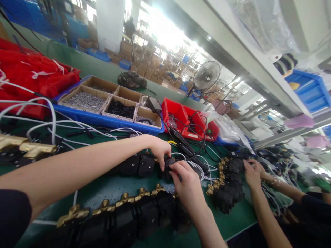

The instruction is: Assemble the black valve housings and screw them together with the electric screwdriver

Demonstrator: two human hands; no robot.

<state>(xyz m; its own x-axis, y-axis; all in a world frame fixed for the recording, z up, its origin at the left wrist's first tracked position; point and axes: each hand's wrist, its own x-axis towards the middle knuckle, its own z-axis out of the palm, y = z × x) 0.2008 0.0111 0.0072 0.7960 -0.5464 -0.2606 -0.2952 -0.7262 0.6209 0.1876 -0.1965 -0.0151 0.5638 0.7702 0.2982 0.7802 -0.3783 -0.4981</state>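
My left hand [160, 148] reaches across from the left, its thumb and fingers closed on a black box-shaped unit [166, 174] on the bench. From the front, my right hand [188, 179] pinches the same unit at its upper right side. The fingers hide part of it, and any small part between them cannot be made out. Left of it stand similar black units [146, 165]. In front runs a row of black housings [147, 214] with brass fittings [125, 199] along their far side.
A blue tray [116, 123] of screws and black parts lies behind, beside red bins [174, 110]. White tubes [64, 122] and a black corded tool [187, 148] cross the bench. At right, a co-worker's hands [252, 172] touch another black-and-brass row [230, 186]. A shelf [232, 51] overhangs.
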